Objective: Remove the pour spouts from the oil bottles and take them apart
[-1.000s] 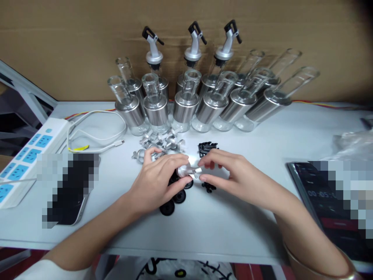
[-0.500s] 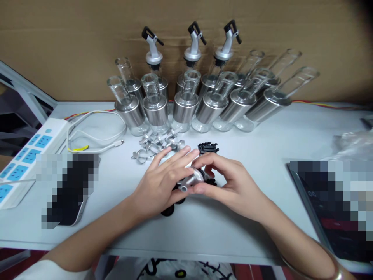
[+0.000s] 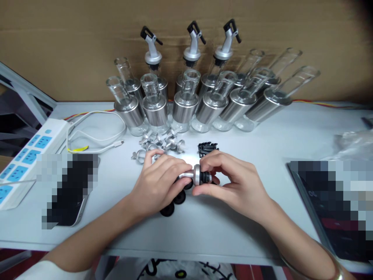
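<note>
A silver pour spout (image 3: pixel 196 174) with a black rubber stopper lies sideways between my hands. My left hand (image 3: pixel 161 179) pinches its narrow tube end between thumb and fingers. My right hand (image 3: pixel 233 182) curls around the collar and stopper end, fingertips on top and thumb below. Under the spout, several round black rubber pieces (image 3: pixel 167 209) lie on the table, partly hidden by my hands. Beyond my left fingers is a pile of silver spout parts (image 3: pixel 176 144). Small black lever pieces (image 3: pixel 207 147) are heaped just past my right fingers.
Glass bottles with steel sleeves (image 3: pixel 185 109) stand in rows at the back, three fitted with silver pourers (image 3: pixel 192 46). At left are a power strip (image 3: pixel 32 151), a white cable (image 3: pixel 96 112) and a phone (image 3: pixel 71 190). A dark tablet (image 3: pixel 323 210) and clear plastic (image 3: pixel 354 144) lie right.
The spout has turned from pointing toward me to lying sideways, its stopper end now at right. My left fingers have drawn in from being stretched out and hold the tube.
</note>
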Motion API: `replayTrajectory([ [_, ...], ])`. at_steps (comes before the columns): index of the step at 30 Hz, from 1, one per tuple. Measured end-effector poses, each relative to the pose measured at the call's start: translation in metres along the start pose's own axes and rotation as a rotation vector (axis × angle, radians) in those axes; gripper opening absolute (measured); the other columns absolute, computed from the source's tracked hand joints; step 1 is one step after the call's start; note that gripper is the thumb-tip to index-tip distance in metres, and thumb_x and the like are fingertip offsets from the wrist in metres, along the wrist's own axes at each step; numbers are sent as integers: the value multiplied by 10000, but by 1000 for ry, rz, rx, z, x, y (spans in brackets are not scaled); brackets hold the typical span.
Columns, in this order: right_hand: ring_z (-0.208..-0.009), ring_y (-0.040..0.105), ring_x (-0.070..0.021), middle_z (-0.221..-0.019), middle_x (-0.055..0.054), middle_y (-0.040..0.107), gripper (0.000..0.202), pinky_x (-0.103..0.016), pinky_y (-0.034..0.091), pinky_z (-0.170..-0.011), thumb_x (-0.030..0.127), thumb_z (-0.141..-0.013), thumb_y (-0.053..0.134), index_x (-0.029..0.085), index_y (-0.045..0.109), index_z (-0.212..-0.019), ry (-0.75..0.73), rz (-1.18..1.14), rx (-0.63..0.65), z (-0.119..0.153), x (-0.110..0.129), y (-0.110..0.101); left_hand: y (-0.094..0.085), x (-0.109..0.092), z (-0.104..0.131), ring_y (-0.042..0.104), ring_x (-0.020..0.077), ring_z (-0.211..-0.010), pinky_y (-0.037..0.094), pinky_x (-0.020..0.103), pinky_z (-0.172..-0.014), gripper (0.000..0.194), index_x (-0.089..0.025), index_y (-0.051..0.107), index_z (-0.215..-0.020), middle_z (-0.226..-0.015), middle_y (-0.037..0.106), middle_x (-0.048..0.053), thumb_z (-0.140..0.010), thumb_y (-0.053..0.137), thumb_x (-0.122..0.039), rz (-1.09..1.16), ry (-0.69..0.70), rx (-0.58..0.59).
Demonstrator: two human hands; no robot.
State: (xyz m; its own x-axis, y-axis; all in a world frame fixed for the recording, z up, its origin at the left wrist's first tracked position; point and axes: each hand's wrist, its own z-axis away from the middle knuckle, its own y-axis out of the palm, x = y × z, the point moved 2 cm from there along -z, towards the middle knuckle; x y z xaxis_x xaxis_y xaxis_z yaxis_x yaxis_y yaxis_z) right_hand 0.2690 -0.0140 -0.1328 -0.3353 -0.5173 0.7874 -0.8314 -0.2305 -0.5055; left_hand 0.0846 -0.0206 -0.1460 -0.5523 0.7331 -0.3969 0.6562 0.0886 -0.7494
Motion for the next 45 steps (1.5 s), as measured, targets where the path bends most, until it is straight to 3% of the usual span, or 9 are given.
replayTrajectory([
  [3, -668, 572, -134, -793, -16, 620, 255, -247, 487, -574, 432, -836, 676, 204, 564, -860, -9, 17, -3, 1, 0, 0, 2, -2, 2, 644, 185, -1001, 308, 395, -991, 251, -172, 464, -1161, -1092, 683, 89, -916, 457, -120, 21, 25, 16],
  [6, -712, 608, -149, -824, -22, 648, 224, -260, 508, -616, 405, -837, 685, 211, 587, -890, 14, 13, -2, 2, -1, 0, 4, -3, 3, 623, 204, -1076, 284, 414, -1026, 331, -164, 413, -1235, -1179, 651, 127, -911, 480, -154, 8, 58, 24],
  [9, -748, 625, -150, -862, -22, 661, 177, -258, 520, -643, 341, -843, 694, 218, 591, -917, 12, -4, -3, 3, -1, 0, 6, -1, 3, 637, 195, -1048, 272, 411, -1037, 302, -167, 411, -1230, -1151, 666, 120, -948, 489, -242, 3, 50, 26],
  [13, -759, 637, -145, -903, -28, 672, 144, -255, 529, -663, 282, -856, 685, 219, 590, -945, -6, -7, 6, 2, 1, 1, 4, 2, 4, 647, 181, -1027, 292, 407, -1026, 270, -204, 421, -1213, -1147, 677, 101, -953, 487, -237, 20, 49, 1],
  [26, -764, 669, -170, -856, -37, 702, 150, -279, 541, -685, 353, -876, 655, 219, 615, -930, -10, 26, 47, -1, 2, 1, 2, 3, 2, 668, 171, -922, 270, 410, -1031, 212, -200, 483, -1143, -1025, 718, 57, -949, 527, -274, 18, 69, -19],
  [37, -782, 653, -150, -876, -23, 696, 130, -260, 527, -707, 226, -854, 688, 205, 609, -955, -4, -34, 60, 0, 2, -1, -2, 0, 1, 640, 194, -911, 334, 414, -981, 242, -181, 519, -1148, -984, 722, 64, -948, 535, -317, -50, 105, -51],
  [45, -812, 675, -168, -871, -37, 696, 77, -274, 545, -701, 252, -887, 649, 209, 595, -923, -43, -1, 33, 0, 3, -1, -2, 1, 1, 631, 186, -906, 314, 427, -998, 251, -165, 536, -1120, -968, 726, 63, -946, 546, -347, -44, 103, -64],
])
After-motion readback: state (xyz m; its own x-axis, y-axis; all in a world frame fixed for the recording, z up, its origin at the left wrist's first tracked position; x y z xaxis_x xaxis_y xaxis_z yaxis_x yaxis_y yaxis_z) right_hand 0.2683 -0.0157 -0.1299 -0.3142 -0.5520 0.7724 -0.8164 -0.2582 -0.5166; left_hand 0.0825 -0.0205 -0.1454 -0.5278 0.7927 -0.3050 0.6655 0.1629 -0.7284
